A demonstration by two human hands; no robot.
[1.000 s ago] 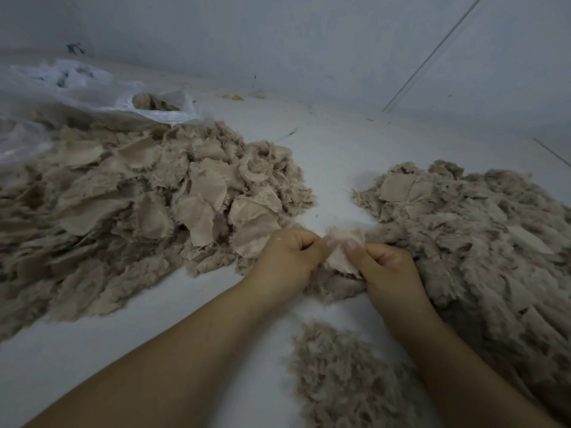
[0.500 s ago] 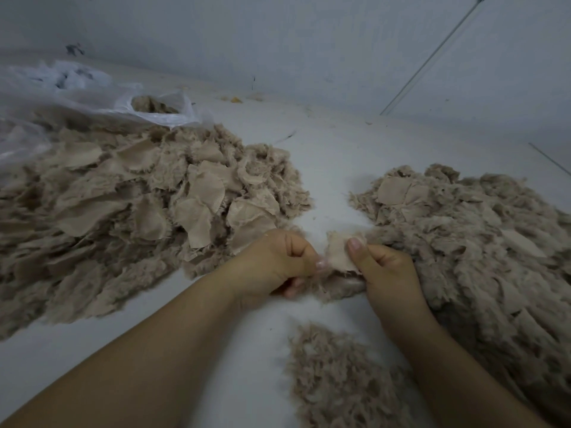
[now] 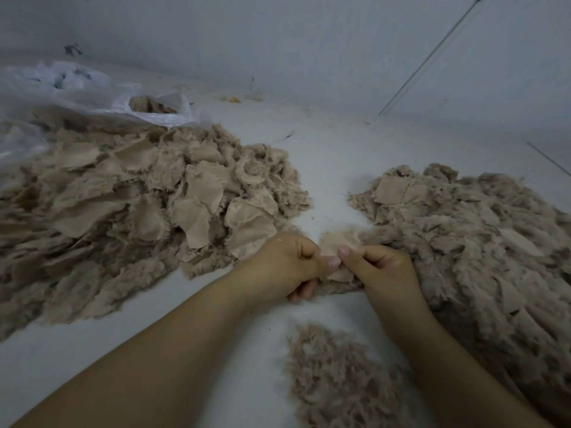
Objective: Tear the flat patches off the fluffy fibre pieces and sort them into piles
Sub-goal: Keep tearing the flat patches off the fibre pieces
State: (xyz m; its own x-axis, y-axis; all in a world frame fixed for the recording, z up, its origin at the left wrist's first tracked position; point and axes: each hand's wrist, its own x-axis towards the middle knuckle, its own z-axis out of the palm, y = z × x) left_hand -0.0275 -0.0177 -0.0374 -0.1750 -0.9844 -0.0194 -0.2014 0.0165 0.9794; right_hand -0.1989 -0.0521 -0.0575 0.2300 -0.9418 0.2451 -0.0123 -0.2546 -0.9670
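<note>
Between my two hands I pinch one beige fluffy fibre piece with a flat patch on it, low over the white surface. My left hand grips its left edge with thumb and fingers. My right hand grips the right side, thumbs nearly touching. A big pile of flat patches and fluffy pieces lies to the left. Another large pile of fluffy pieces spreads to the right, touching my right hand. A small heap of loose fluff lies near me, between my forearms.
A clear plastic bag holding more fibre lies at the back left, behind the left pile. A grey wall rises just beyond the white surface. Small scraps lie near the wall.
My hands have stayed in place on the same piece. The thumbs have drawn closer together and the patch has been pulled a little down between them.
</note>
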